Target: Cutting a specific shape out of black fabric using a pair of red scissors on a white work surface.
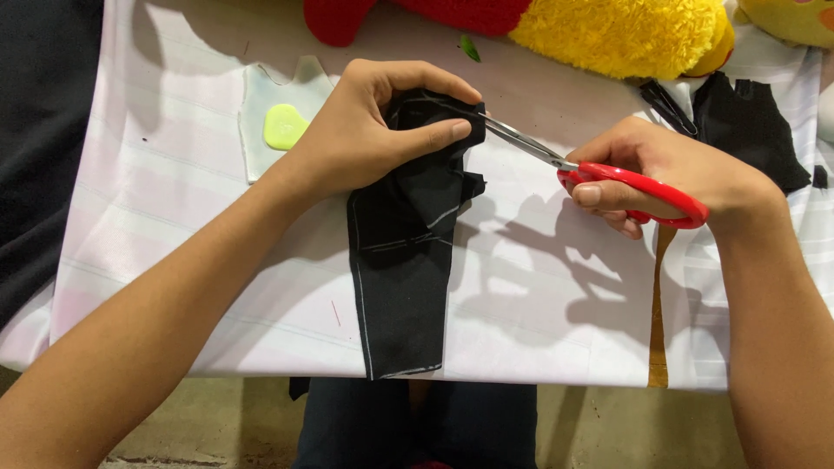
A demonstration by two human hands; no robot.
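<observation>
On the pale striped cloth [556, 304] covering the work surface, the black fabric piece [407, 260] lies with its top edge lifted by my left hand [365, 130]. Risk, as I judge it: blade tips sit close to the left thumb and forefinger, so a slip could nick skin; slack fabric could fold and cut crooked. Left fingers [434, 132] pressed together, pinching the fabric's upper corner. Right hand [669, 169] fingers curled through the red-handled scissors [608, 174], blades only slightly parted at the fabric edge.
</observation>
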